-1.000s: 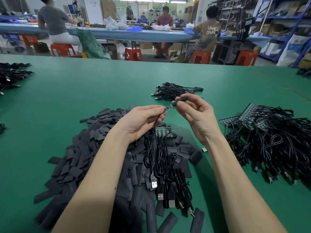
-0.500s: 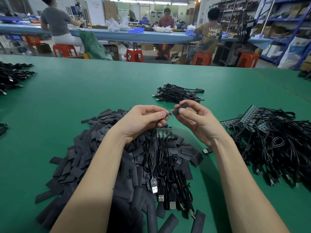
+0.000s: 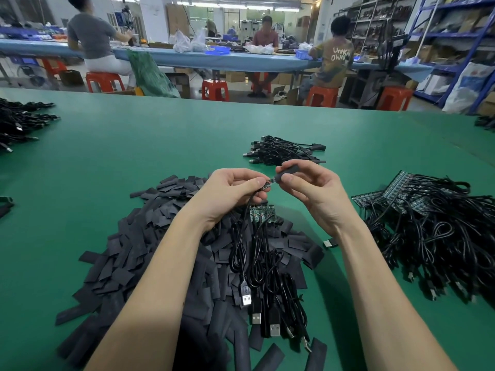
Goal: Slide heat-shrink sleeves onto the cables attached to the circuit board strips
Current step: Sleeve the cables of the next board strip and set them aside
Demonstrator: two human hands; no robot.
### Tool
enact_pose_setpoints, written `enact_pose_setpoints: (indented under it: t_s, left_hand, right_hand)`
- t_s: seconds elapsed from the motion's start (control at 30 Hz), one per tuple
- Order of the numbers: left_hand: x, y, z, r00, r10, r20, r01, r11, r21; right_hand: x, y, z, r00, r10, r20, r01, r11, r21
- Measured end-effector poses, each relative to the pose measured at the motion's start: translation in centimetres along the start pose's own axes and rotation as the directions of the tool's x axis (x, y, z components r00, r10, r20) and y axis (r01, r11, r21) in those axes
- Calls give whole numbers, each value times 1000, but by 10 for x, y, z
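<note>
Bare table (image 3: 134,145) beyond sleeve pile (image 3: 139,253)

- Left hand (image 3: 230,194): bare, no glove, no ring or watch seen.
- Right hand (image 3: 313,195): bare, likewise unadorned; nails short.
- Both forearms bare to the frame's lower edge; any sleeve probably begins above the elbow, out of view.

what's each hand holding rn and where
Left hand pinches the small board at the cable's end; right hand pinches a heat-shrink sleeve around its middle.
</note>
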State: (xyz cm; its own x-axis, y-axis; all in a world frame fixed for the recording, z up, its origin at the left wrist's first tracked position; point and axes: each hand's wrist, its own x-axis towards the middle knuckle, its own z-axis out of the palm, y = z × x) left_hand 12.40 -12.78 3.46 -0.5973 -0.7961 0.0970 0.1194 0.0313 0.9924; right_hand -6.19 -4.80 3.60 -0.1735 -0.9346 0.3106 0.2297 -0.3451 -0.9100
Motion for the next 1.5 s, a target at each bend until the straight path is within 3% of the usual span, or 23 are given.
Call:
enact_pose_setpoints:
  t_s: [0.53,0.9,1.23,1.5]
  left_hand:
    - [0,4,0,995,93,29,-95,995,42]
    - [4,-2,17,963,268,-20,-246,910,333]
    - [-1,-2,18,950,311,7,-296,897,328]
    - [0,-6,13,941,336,26,-319,861,396]
  right_hand:
    - [0,2,3,992,123,39,-127,984,122]
    - [3,-1,-2,979,194,-62,-187,976,110]
    - [4,-2,-8,956,287,-61,-267,936,228]
    - [4,-3,-6,952,299,-70,-283,942,182]
